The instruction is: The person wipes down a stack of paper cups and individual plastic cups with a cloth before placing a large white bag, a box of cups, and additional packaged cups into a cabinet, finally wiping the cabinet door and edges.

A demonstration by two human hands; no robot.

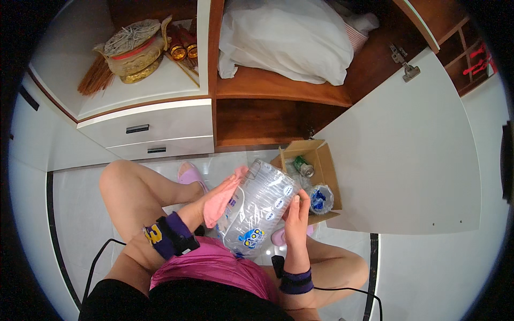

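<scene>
A clear plastic package of stacked disposable cups (261,204), with printed writing, lies tilted between my two hands in front of my lap. My left hand (221,196) is at its left side with a pink cloth (219,204) between palm and package. On the package's right upper side rests my right hand (297,208), fingers curled against the plastic; the fingertips behind it are partly hidden. Just right of the package stands an open cardboard box (331,172). Inside it are a green can (303,166) and a clear container with blue wrapping in it (321,199).
A cabinet door (405,148) stands open at the right. A white plastic bag (285,40) fills the upper shelf (281,86). On the left, a gold incense pot (136,52) sits above two drawers (160,120). Black cables run beside both my legs.
</scene>
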